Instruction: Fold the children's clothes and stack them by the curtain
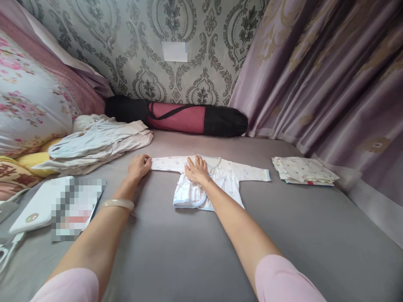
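A small white baby shirt (225,184) with pale blue trim and a faint print lies spread on the grey sheet, both sleeves stretched sideways. My left hand (139,166), a pale bangle at its wrist, pinches the cuff of the left sleeve between curled fingers. Flat on the shirt's chest, left of the neckline, rests my right hand (197,170) with fingers spread. The right sleeve (255,173) lies free on the sheet. Part of the shirt's front is hidden under my right hand and forearm.
Folded printed cloths (304,170) lie at the right. Rumpled pale clothes (103,140) are heaped at the left, near a floral pillow (28,100). A white device (37,209) with a cable sits left. A black and red bag (179,117) lies along the wall.
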A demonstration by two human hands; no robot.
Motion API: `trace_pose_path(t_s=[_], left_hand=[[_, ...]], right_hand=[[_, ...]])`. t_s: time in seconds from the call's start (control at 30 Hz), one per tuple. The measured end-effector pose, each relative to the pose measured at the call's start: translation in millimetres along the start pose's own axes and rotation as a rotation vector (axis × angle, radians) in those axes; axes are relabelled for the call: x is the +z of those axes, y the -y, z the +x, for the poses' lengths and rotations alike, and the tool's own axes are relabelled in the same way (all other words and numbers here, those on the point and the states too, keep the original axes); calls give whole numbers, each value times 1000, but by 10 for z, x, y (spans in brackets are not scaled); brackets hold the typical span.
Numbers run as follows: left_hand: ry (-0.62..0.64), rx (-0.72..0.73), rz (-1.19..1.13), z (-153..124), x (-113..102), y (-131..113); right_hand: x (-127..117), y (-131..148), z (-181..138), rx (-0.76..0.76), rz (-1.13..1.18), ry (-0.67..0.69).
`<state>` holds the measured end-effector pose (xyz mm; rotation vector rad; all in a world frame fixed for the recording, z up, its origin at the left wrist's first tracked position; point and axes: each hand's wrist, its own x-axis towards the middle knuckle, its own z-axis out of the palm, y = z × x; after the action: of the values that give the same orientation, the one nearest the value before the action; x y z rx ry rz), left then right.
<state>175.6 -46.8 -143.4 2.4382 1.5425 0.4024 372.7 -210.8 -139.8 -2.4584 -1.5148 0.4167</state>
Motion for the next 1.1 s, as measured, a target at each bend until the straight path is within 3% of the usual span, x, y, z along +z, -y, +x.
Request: trace_pose_path(t_s=[0.1,0.2,0.27,0.43,0.47,0.53,0.7,0.9,1.0,1.1], left_hand=[[58,-68,-108,-101,-149,-1],[59,-56,-219,-375,-300,-60],[119,13,-299,-642,-376,-141],[568,212,-567,-1353,-386,-410],[610,232,-587,-1465,-348,-459],[564,250,-584,-1639,-241,-543],[224,199,-398,-1816,7,-681],[138,254,-208,-1788,45,-588],[162,276,-202,-1790,-1,-521],[75,348,-186,-1816,-106,-604]], right_hand=[[-194,-122,-13,-24,188,28],[-415,-306,-189,-57,367,-140],[-521,-436,-396,-86,444,-168],[-588,-643,-981,-112,374,-16],[-581,-653,-1081,-110,330,7],[-566,-639,-1252,-97,233,30],[-538,-510,-1492,-15,46,139],[-507,-492,-1487,-20,17,212],[-489,-546,-1445,-12,42,186],[-454,-634,-1377,-8,149,175]])
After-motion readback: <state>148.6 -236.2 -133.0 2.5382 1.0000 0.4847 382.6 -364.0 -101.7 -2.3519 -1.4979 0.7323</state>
